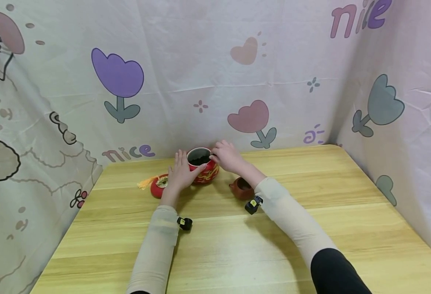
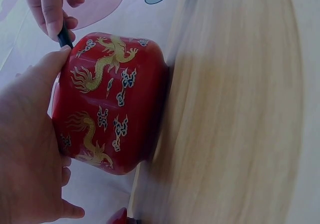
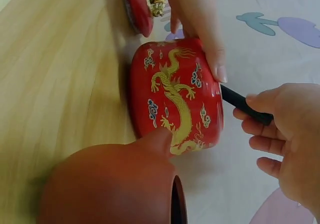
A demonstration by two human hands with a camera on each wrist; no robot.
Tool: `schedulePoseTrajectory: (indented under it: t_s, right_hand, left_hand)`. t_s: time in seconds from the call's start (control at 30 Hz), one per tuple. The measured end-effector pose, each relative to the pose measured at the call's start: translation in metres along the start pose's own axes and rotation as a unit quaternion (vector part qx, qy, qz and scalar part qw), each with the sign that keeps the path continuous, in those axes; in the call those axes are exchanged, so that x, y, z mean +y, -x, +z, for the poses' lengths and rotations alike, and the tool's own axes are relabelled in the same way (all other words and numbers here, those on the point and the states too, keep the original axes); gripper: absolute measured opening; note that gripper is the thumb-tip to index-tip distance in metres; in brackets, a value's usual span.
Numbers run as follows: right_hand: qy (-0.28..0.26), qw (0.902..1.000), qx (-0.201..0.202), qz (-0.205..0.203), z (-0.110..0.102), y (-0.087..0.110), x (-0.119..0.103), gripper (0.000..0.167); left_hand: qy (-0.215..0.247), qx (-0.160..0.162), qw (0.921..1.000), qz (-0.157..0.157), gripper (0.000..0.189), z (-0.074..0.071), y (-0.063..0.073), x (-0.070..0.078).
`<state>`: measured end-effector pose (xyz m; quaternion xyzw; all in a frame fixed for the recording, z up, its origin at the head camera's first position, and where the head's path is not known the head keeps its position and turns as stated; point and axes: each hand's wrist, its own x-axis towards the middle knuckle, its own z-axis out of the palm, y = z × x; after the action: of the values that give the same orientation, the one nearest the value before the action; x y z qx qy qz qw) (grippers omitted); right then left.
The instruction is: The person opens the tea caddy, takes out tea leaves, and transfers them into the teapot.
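Near the back edge of the table stands a red jar (image 1: 208, 174) with gold dragons, its mouth uncovered over dark loose contents (image 1: 199, 160). My left hand (image 1: 182, 173) holds the jar from the left, thumb at the rim and fingers round the far side. Above the opening, my right hand (image 1: 228, 157) pinches a slim black handle (image 3: 245, 104) between thumb and fingers. That handle slants down over the rim, and its lower end is hidden inside the jar.
Left of the jar lies its red lid (image 1: 156, 188) with a gold knob and a yellow tassel (image 1: 147, 183). A brown clay teapot (image 3: 107, 181), uncovered, stands under my right forearm, its spout towards the jar. Behind the table hangs a printed cloth (image 1: 178, 81).
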<state>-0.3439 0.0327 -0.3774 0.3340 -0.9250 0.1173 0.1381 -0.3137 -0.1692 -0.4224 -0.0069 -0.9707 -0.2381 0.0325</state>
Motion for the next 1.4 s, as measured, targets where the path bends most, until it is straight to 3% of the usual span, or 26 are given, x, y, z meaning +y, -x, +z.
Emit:
schedulePoseTrajectory:
  t_s: [0.23, 0.63, 1.4]
  right_hand:
    - [-0.065, 0.9977, 0.004, 0.019, 0.002, 0.004, 0.001, 0.023]
    - [-0.151, 0.9837, 0.041, 0.089, 0.006, 0.012, 0.017, 0.023]
    - [-0.162, 0.9782, 0.076, 0.106, 0.003, 0.025, 0.031, 0.023]
  left_hand:
    - [0.002, 0.0, 1.0, 0.0, 0.116, 0.001, 0.0, 0.0]
    - [0.005, -0.005, 1.0, -0.005, 0.117, 0.003, -0.002, -0.001]
    - [0.014, -0.002, 0.9999, -0.007, 0.119, 0.002, -0.001, -0.002]
